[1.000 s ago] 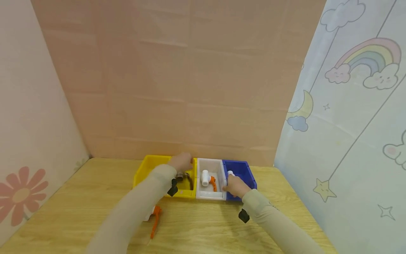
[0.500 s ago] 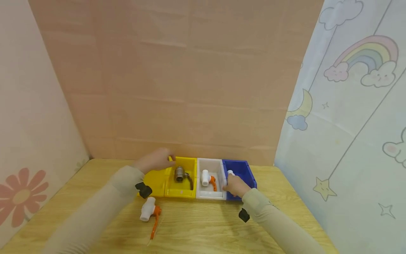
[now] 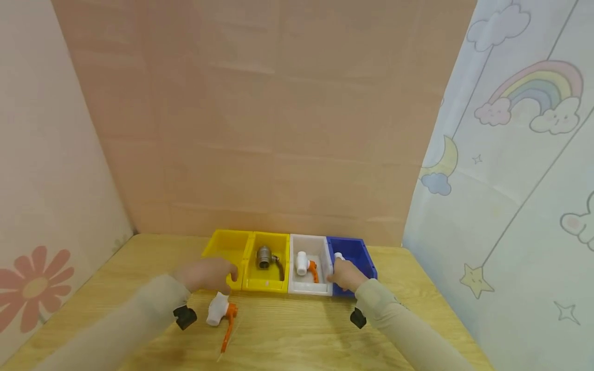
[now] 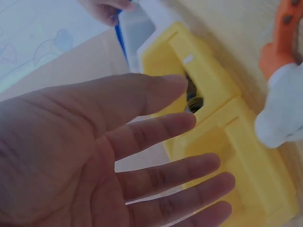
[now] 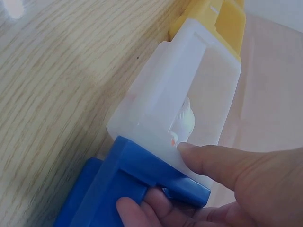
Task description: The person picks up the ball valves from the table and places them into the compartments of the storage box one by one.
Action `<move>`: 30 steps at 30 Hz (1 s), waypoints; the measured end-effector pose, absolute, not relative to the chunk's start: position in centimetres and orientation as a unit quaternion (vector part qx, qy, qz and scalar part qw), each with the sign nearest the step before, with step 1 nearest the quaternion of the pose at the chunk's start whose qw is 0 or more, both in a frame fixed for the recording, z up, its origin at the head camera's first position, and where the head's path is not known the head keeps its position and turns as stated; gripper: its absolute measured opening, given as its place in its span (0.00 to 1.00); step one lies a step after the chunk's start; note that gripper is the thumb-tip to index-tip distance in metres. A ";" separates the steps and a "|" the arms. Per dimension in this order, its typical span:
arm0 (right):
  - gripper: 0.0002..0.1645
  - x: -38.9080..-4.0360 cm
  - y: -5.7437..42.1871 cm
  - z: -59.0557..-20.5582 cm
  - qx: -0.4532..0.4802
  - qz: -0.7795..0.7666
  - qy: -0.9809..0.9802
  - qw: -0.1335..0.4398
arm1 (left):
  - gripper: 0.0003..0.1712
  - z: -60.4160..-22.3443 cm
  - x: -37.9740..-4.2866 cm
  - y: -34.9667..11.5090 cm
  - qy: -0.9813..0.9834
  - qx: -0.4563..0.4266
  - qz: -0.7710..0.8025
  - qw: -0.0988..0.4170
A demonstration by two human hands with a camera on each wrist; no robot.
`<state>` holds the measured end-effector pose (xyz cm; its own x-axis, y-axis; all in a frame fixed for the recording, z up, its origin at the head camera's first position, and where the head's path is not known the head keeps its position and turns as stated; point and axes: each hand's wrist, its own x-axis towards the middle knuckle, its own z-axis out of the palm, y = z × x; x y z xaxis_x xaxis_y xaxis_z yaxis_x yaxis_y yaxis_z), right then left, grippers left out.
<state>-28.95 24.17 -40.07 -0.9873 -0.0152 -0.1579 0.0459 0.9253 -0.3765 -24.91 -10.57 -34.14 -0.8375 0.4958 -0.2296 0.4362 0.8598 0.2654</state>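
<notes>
My left hand (image 3: 211, 274) hovers at the front of the left yellow bin (image 3: 232, 242), fingers extended and holding nothing in the left wrist view. Close below it on the table lies a white plastic ball valve (image 3: 217, 309) with an orange lever. My right hand (image 3: 347, 274) reaches into the blue bin (image 3: 355, 247). In the right wrist view its thumb is on the white bin's side and its fingers are inside the blue bin, gripping the wall between. A white part (image 3: 339, 256) shows behind that hand, mostly hidden.
A metal valve (image 3: 264, 256) lies in the second yellow bin (image 3: 265, 285). Another white valve with an orange lever (image 3: 302, 263) lies in the white bin (image 3: 310, 290). The bins stand side by side near the back of the wooden table (image 3: 287, 335), before a papered wall.
My left hand has come from over the second yellow bin leftward and then toward the table's front, uncovering the metal valve. My right hand stays at the blue bin.
</notes>
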 end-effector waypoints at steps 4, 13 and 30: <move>0.25 -28.9 24.2 -40.5 0.007 -0.189 0.979 0.077 | 0.14 -35.5 -24.0 -10.4 0.954 0.233 0.107 0.158; 0.23 -28.5 24.2 -40.7 -0.005 -0.187 0.980 0.071 | 0.15 -36.8 -23.3 -10.4 0.961 0.213 0.077 0.161; 0.28 -28.8 24.4 -39.9 -0.005 -0.178 0.982 0.065 | 0.20 -38.2 -23.2 -10.0 0.966 0.178 0.073 0.172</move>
<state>-28.77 24.39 -39.95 -0.9915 -0.0332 -0.1259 0.0131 0.9366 -0.3501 -23.23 -10.03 -38.17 -0.8774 0.3687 -0.3070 0.3187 0.9262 0.2017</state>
